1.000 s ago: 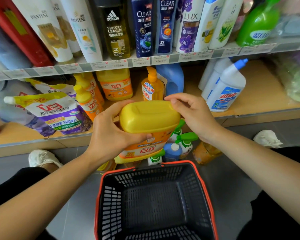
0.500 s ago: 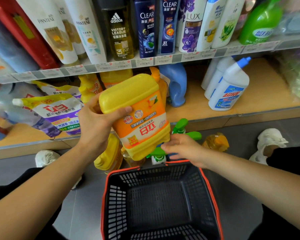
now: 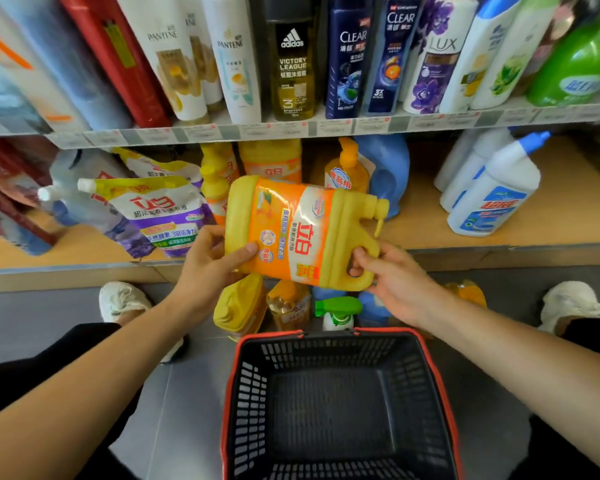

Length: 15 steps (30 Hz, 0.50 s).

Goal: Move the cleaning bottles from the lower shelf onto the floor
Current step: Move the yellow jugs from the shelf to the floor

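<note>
A big yellow detergent jug with an orange label lies on its side in the air in front of the lower shelf. My left hand grips its bottom end. My right hand has fingers through its handle. Below it on the floor stand a yellow bottle, an amber bottle, a green-topped spray bottle and a blue bottle. On the shelf remain yellow bottles, a blue jug and white bottles with blue caps.
A black basket with a red rim sits on the grey floor right before me. Refill pouches lie on the shelf's left. Shampoo bottles fill the upper shelf. My white shoes flank the floor bottles.
The jug has been turned from bottom-up to lying sideways with its cap to the right. My right hand moved from under it to its handle.
</note>
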### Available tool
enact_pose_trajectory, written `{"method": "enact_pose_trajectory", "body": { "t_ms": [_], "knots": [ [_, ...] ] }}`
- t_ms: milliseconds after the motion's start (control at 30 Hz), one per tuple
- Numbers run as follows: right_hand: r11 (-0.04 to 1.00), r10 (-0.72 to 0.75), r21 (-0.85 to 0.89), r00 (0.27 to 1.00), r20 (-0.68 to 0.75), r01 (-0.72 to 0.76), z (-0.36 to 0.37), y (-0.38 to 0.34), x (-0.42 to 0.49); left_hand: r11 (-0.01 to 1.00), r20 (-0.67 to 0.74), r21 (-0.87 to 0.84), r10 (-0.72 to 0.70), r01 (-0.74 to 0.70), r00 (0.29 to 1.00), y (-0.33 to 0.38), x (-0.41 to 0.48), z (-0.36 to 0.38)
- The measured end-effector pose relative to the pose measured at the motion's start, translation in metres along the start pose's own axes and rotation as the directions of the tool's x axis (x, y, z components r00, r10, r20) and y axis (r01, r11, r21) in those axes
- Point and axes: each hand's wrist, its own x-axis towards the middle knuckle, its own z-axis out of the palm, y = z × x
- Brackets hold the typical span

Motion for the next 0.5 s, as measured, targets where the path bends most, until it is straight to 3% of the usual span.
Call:
{"method": "enact_pose_trajectory", "body": {
  "t_ms": [133, 200, 267, 300, 400, 433, 500],
  "knots": [
    [0.944, -0.236, -0.210, 0.966, 0.104, 0.253, 0.011, -0.030, 0.011, 0.984, 0.057, 0.137, -0.124, 0.115, 0.991, -0.031, 0.004, -0.016],
    [0.899, -0.277, -0.298, 0.943, 0.182, 0.322, 0.019, -0.040, 0.014, 0.956, 0.139, 0.240, -0.209, 0.172, 0.968, -0.044, 0.003, -0.018],
    [0.871, -0.280, -0.353, 0.936, 0.215, 0.341, 0.025, -0.046, 0.017, 0.905, 0.213, 0.404, -0.233, 0.131, 0.949, -0.059, -0.001, -0.020],
    [0.855, -0.280, -0.381, 0.932, 0.231, 0.351, 0.027, -0.049, 0.018, 0.839, 0.242, 0.541, -0.223, 0.060, 0.944, -0.068, -0.002, -0.022],
    [0.781, -0.255, -0.496, 0.919, 0.302, 0.379, 0.031, -0.050, 0.025, 0.484, 0.363, 0.856, -0.313, -0.182, 0.877, -0.093, -0.012, -0.031],
    [0.735, -0.247, -0.551, 0.912, 0.327, 0.396, 0.031, -0.050, 0.026, 0.420, 0.407, 0.874, -0.362, -0.243, 0.838, -0.100, -0.015, -0.034],
    [0.650, -0.234, -0.623, 0.894, 0.382, 0.436, 0.032, -0.049, 0.027, 0.410, 0.448, 0.869, -0.413, -0.277, 0.793, -0.108, -0.021, -0.040]
  ]
}}
